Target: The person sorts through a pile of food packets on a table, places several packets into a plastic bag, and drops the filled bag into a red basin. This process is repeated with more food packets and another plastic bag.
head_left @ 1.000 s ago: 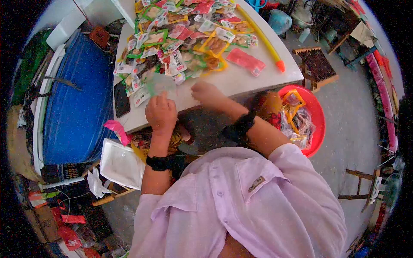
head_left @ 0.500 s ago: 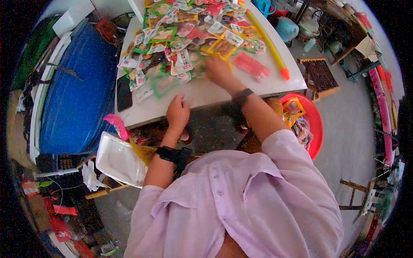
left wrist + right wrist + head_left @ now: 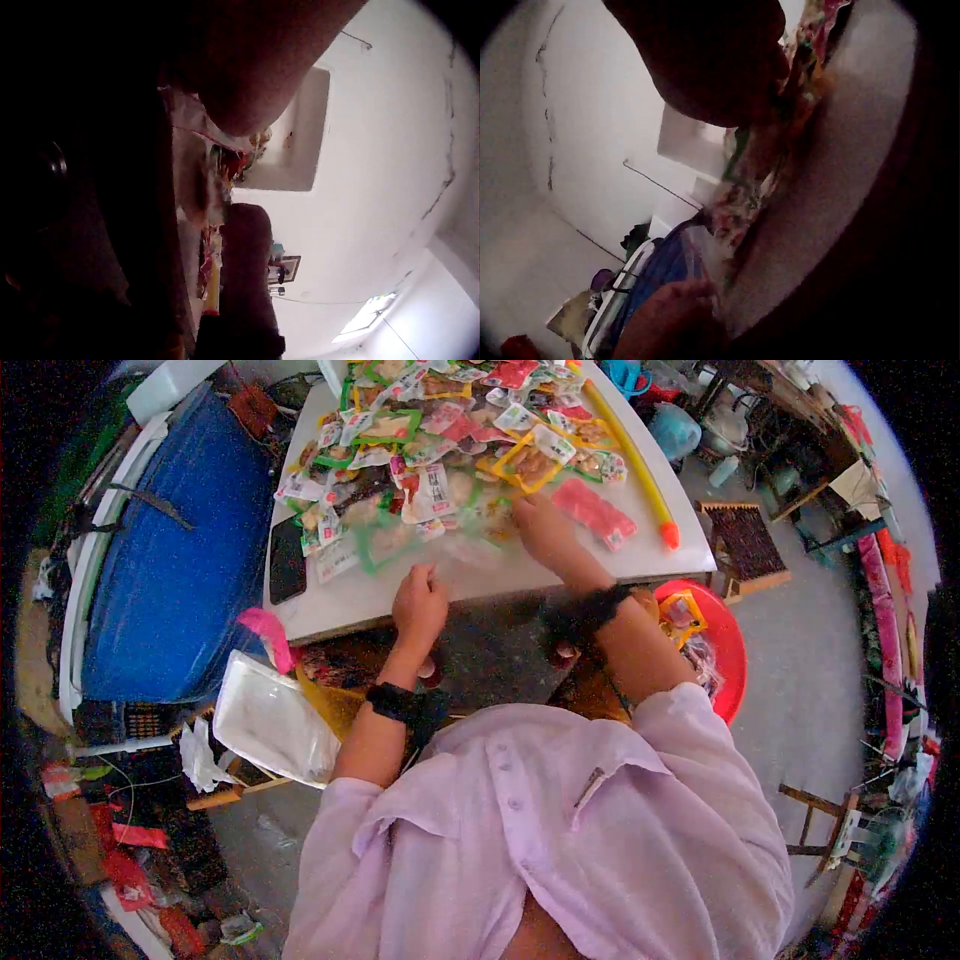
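Observation:
My left hand (image 3: pixel 420 603) is at the near table edge, fingers curled. In the right wrist view, that left hand (image 3: pixel 675 315) pinches a piece of clear plastic (image 3: pixel 695 251), seemingly a bag's edge. Further right, my right hand (image 3: pixel 550 538) is over the near edge of the packet pile, fingers bent down beside a yellow-edged food packet (image 3: pixel 535 458). Between the hands lies a blurred see-through packet with green edging (image 3: pixel 385 545). I cannot tell whether the right fingers grip a packet.
Many sealed food packets (image 3: pixel 430 490) cover the white table (image 3: pixel 340 610). A black phone (image 3: pixel 288 560) lies left, a pink packet (image 3: pixel 595 512) and a yellow tube (image 3: pixel 635 460) right. A red basin (image 3: pixel 738 660) with packets stands below right; a white tray (image 3: pixel 270 720) is lower left.
The left hand has drawn back from the packets toward the table edge, leaving a green-edged packet near the phone. The right hand has moved forward and right onto the pile's edge.

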`<state>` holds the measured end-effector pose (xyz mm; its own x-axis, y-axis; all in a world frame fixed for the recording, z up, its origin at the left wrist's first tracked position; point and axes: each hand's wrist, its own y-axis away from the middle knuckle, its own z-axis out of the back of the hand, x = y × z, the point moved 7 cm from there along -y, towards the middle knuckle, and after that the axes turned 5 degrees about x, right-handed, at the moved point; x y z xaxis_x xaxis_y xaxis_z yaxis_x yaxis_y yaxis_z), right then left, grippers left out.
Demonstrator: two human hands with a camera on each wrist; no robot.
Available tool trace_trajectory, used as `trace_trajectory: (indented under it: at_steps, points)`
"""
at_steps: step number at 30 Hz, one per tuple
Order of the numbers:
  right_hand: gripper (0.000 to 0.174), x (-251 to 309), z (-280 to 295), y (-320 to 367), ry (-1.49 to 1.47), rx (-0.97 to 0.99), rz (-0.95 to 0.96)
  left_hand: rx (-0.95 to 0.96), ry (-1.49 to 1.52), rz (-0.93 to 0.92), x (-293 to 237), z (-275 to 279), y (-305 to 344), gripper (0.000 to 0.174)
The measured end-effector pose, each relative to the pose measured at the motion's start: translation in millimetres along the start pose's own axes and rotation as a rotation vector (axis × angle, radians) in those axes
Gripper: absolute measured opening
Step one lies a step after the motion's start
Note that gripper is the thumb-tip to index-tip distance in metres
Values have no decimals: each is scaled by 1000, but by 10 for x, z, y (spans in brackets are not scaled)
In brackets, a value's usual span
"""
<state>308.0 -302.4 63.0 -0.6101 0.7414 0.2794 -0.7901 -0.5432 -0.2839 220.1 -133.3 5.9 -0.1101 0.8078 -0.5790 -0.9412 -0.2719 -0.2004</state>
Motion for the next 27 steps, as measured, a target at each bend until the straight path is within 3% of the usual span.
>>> trace_trajectory:
  at_steps: [1, 4, 7, 10, 13, 16, 19, 22, 25, 27]
  points:
    - [15, -9, 88, 85, -38, -55, 19, 9, -12, 19, -42, 15, -3, 19]
    - [17, -454, -89, 210, 129, -16, -190, 20, -9, 24, -76, -9, -1, 19]
    - [23, -899, -121, 323, -109, -227, -384, 21, 10, 20, -80, -23, -13, 20]
    - [29, -518, 114, 465, -156, -246, -340, -1, 6, 9, -92, -9, -4, 20]
    - [42, -189, 186, 525, -35, 70, -418, 28, -47, -5, -160, 18, 0, 21]
    - [48, -114, -156, 673, 102, -9, -219, 20, -60, -19, -176, 23, 38, 21]
    - [54, 27, 7, 744, 127, -101, -243, -7, -29, -40, -179, 14, 22, 20]
    - [54, 177, -55, 769, 211, -55, -120, -10, -35, -41, -178, 16, 23, 20]
    - [47, 154, -222, 785, 367, -29, 20, 13, -40, -52, -187, 10, 19, 20]
    - [38, 133, -216, 778, 270, -24, 51, 28, -35, -57, -189, 11, 15, 20]
